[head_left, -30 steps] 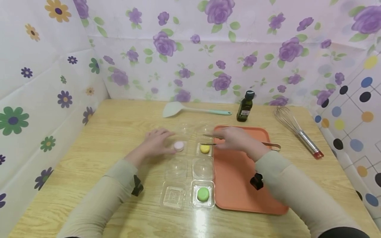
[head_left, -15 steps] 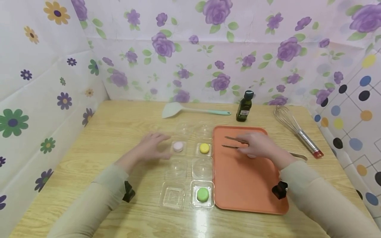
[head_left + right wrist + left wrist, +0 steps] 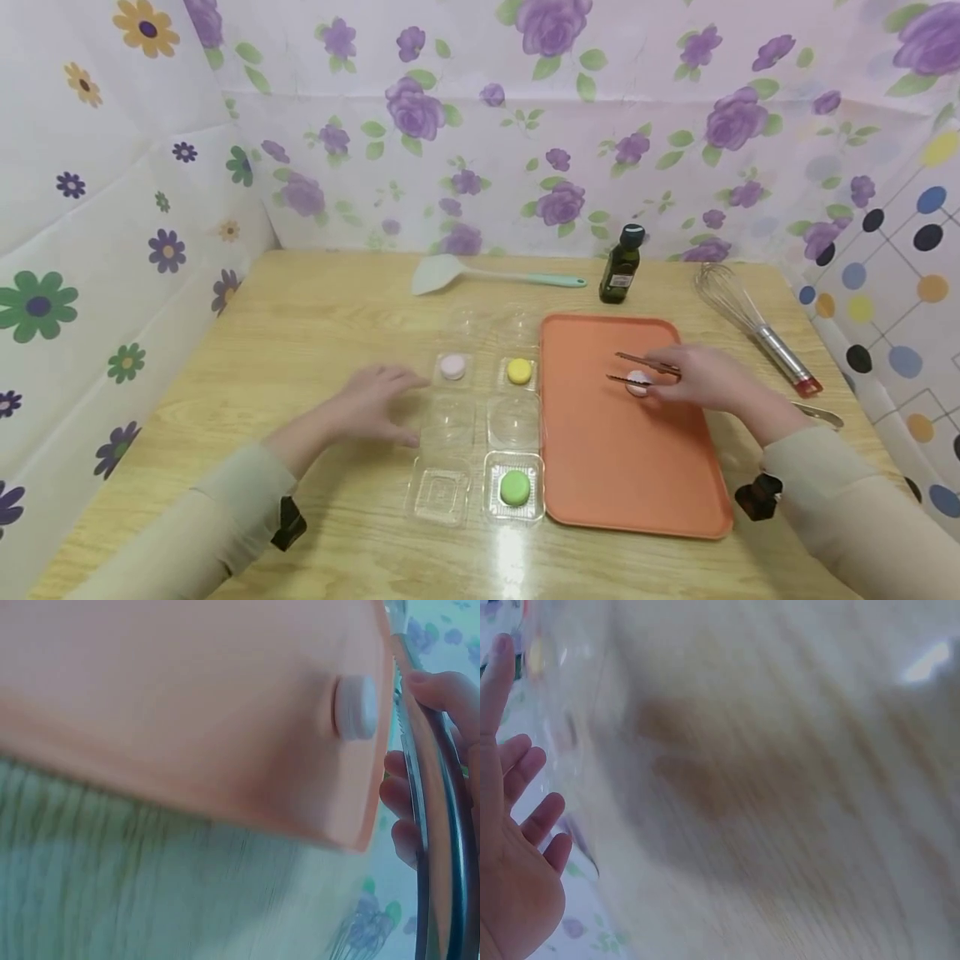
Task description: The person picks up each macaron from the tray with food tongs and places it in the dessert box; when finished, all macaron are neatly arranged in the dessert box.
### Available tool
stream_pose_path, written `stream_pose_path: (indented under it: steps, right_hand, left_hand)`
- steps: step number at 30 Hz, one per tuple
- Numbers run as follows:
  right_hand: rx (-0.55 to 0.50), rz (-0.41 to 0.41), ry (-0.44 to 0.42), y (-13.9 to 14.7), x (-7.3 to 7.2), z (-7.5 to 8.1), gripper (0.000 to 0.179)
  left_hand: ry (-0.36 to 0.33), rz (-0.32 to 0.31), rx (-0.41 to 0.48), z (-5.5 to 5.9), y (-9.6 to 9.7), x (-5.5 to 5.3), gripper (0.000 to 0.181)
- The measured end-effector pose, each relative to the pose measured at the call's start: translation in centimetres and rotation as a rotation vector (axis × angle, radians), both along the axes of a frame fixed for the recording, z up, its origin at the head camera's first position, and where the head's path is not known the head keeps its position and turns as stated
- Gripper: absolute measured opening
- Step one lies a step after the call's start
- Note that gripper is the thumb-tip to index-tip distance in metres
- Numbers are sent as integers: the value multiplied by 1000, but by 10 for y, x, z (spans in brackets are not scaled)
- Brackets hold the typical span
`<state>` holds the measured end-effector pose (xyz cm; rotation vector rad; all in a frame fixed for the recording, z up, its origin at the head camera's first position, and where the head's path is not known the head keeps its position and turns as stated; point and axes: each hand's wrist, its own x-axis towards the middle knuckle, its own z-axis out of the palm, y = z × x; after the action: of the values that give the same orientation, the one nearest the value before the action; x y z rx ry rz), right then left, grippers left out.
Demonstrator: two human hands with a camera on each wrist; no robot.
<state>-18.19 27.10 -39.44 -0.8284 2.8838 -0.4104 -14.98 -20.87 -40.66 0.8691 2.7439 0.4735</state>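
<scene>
My right hand [image 3: 697, 381] holds metal tongs [image 3: 651, 363] by the sides. Their arms are spread apart over the orange tray [image 3: 630, 467]. Below the tips sits a pale pink macaron [image 3: 637, 383] on the tray; in the right wrist view, the tongs [image 3: 433, 802] are clear of this macaron [image 3: 356, 707]. My left hand [image 3: 371, 404], fingers extended, hovers left of the clear plastic boxes and holds nothing. Inside the boxes lie a pink macaron [image 3: 452, 367], a yellow macaron [image 3: 519, 371] and a green macaron [image 3: 515, 488]. The front-left box [image 3: 439, 493] has none.
The boxes' lids stand folded back behind their bases, left of the tray. A spatula [image 3: 442, 275] lies behind them. At the back stands a dark bottle [image 3: 620, 265], and a whisk [image 3: 757, 329] lies at the right on the wooden table [image 3: 247, 358].
My right hand has carried the open tongs right, from above the yellow macaron to the macaron on the tray. My left hand has drawn back left and nearer, away from the pink macaron's box.
</scene>
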Motion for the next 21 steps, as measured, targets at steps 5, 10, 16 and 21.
stream_pose_path:
  steps: [5,10,16,21]
  right_hand:
    - [-1,39,27,9,0,-4,40]
    - [26,30,18,15,2,-10,43]
    - [59,27,-2,19,2,-10,45]
    - [78,48,-33,20,1,-12,33]
  left_hand:
    - [-2,-61,-13,3,0,12,86]
    - [-30,-82,-30,2,2,23,89]
    - [-21,-98,-5,-1,3,32,94]
    - [-5,-126,12,-2,3,38,94]
